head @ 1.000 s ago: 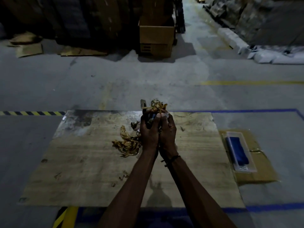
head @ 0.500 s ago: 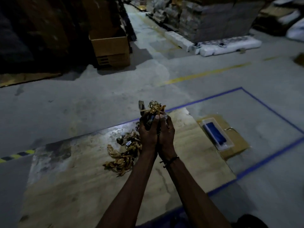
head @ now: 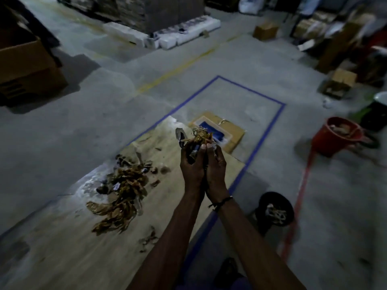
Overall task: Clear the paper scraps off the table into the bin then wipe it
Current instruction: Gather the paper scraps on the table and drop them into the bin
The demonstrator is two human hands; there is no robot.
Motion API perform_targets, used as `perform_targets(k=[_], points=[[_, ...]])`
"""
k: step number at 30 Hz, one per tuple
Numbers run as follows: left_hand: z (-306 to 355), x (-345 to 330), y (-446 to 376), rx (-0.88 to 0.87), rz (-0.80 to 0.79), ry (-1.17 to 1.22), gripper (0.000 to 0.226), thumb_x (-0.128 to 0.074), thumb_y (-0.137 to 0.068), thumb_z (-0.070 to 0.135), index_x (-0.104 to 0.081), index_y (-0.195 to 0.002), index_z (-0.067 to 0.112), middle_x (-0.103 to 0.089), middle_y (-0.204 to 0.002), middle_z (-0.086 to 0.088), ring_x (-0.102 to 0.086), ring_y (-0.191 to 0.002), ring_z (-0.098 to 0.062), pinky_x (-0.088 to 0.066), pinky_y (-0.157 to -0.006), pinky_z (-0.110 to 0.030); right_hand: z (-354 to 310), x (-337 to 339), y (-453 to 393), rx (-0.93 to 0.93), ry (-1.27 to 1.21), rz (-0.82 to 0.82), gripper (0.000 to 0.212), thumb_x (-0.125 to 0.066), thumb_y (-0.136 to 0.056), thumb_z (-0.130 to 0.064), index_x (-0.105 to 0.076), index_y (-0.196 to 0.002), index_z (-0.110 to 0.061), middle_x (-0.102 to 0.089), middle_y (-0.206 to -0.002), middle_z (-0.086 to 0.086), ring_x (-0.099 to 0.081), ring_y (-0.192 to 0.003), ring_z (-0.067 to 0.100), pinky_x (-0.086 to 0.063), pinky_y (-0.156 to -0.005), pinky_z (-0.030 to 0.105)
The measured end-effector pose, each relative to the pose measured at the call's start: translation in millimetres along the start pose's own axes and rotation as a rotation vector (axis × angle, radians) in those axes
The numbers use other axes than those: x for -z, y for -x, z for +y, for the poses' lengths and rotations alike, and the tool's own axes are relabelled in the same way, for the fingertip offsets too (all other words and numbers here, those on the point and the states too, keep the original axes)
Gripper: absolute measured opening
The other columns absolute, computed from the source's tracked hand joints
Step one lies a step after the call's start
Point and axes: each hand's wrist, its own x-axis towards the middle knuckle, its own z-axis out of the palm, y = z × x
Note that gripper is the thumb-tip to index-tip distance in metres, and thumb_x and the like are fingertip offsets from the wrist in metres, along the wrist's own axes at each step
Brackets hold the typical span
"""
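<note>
head view: the left hand (head: 191,170) and right hand (head: 216,171) are cupped together at centre frame, each grip curled round a bundle of crumpled brown and silvery paper scraps (head: 199,138) that pokes out above the fingertips. the bundle is raised over the right end of the pale, worn wooden surface (head: 62,254), which fills the lower left of the frame. a larger loose pile of torn brown paper scraps (head: 123,191) lies on that surface, left of the hands and apart from them. a red plastic bin (head: 335,139) with pale scraps inside stands on the concrete floor at the right edge of the frame, well apart from the hands.
</note>
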Motion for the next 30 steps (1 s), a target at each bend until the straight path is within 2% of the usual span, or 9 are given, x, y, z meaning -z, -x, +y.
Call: perform_targets(k=[3,7,13,15,18,21,24,28,30], points=[[-5.3,-34.1,22.5,0.029,-0.08,-0.006,0.039,-0.069,-0.101,0.013,-0.06,-0.138,0.005,-0.069,-0.132,-0.015,-0.068,-0.122,-0.029,-0.057,-0.104,-0.044,-17.7,35.5,-2.7,0.023,-0.054,0.095,0.028,-0.056,-0.108,-0.018,-0.067,-0.134,-0.013,-0.074,-0.129,0.004,-0.066,-0.127,0.028,-0.052,-0.111,0.047],[-17.5,-87.0,58.0,0.045,-0.172,-0.002,0.035,-0.07,-0.1,0.011,-0.062,-0.134,0.009,-0.07,-0.132,-0.015,-0.068,-0.123,-0.03,-0.056,-0.105,-0.043,-50.5,92.3,-3.2,0.079,-0.085,0.185,0.025,-0.055,-0.108,-0.013,-0.068,-0.129,-0.016,-0.076,-0.121,-0.005,-0.069,-0.118,0.017,-0.055,-0.098,0.03],[-43.4,-173.6,129.0,0.028,-0.289,-0.038,0.028,-0.073,-0.096,0.023,-0.067,-0.123,0.026,-0.073,-0.127,-0.009,-0.069,-0.122,-0.028,-0.055,-0.106,-0.045,-96.6,199.1,-4.7,0.137,-0.086,0.301,0.02,-0.058,-0.107,-0.014,-0.072,-0.12,-0.017,-0.075,-0.121,0.005,-0.069,-0.118,0.023,-0.053,-0.105,0.039],[-58.4,-204.0,155.7,0.02,-0.316,-0.065,0.03,-0.072,-0.097,0.023,-0.067,-0.126,0.021,-0.072,-0.128,-0.009,-0.069,-0.12,-0.02,-0.055,-0.105,-0.041,-109.2,241.0,-3.3,0.146,-0.069,0.326,0.023,-0.059,-0.107,-0.017,-0.071,-0.126,-0.011,-0.072,-0.129,0.015,-0.066,-0.125,0.033,-0.051,-0.111,0.047],[-84.5,-245.5,187.0,-0.012,-0.353,-0.114,0.031,-0.068,-0.101,0.011,-0.062,-0.13,0.002,-0.07,-0.125,-0.011,-0.068,-0.109,0.004,-0.052,-0.095,-0.019,-128.2,297.0,-0.3,0.168,-0.058,0.37,0.024,-0.06,-0.107,-0.02,-0.07,-0.127,-0.011,-0.071,-0.131,0.016,-0.065,-0.127,0.035,-0.052,-0.112,0.049],[-108.9,-282.5,217.4,0.054,-0.431,-0.123,0.032,-0.067,-0.102,0.013,-0.06,-0.134,0.009,-0.069,-0.128,-0.008,-0.069,-0.115,-0.005,-0.054,-0.097,-0.021,-146.5,348.6,3.3,0.185,-0.022,0.392,0.026,-0.058,-0.109,-0.023,-0.067,-0.131,-0.014,-0.071,-0.13,0.009,-0.067,-0.125,0.025,-0.056,-0.103,0.035],[-132.1,-309.7,238.5,0.105,-0.442,-0.148,0.036,-0.068,-0.101,0.014,-0.06,-0.135,0.006,-0.07,-0.128,-0.005,-0.069,-0.116,-0.009,-0.055,-0.098,-0.025,-155.5,387.7,3.8,0.196,-0.014,0.457,0.042,-0.061,-0.102,-0.038,-0.066,-0.135,-0.012,-0.07,-0.133,0.01,-0.066,-0.126,0.028,-0.056,-0.104,0.038],[-158.7,-340.0,248.6,0.139,-0.497,-0.199,0.039,-0.071,-0.1,0.018,-0.061,-0.135,0.007,-0.069,-0.13,-0.006,-0.068,-0.121,-0.015,-0.055,-0.105,-0.034,-154.9,428.2,-8.3,0.147,-0.023,0.556,0.033,-0.055,-0.11,-0.022,-0.064,-0.137,-0.007,-0.073,-0.128,0.006,-0.07,-0.12,0.021,-0.056,-0.095,0.029],[-175.6,-352.6,247.8,0.16,-0.527,-0.207,0.041,-0.071,-0.1,0.019,-0.06,-0.137,0.007,-0.069,-0.131,-0.007,-0.068,-0.12,-0.013,-0.055,-0.102,-0.029,-149.8,444.8,-17.3,0.118,-0.01,0.58,0.035,-0.057,-0.109,-0.031,-0.066,-0.138,-0.014,-0.074,-0.129,0.003,-0.069,-0.122,0.021,-0.056,-0.101,0.036]])
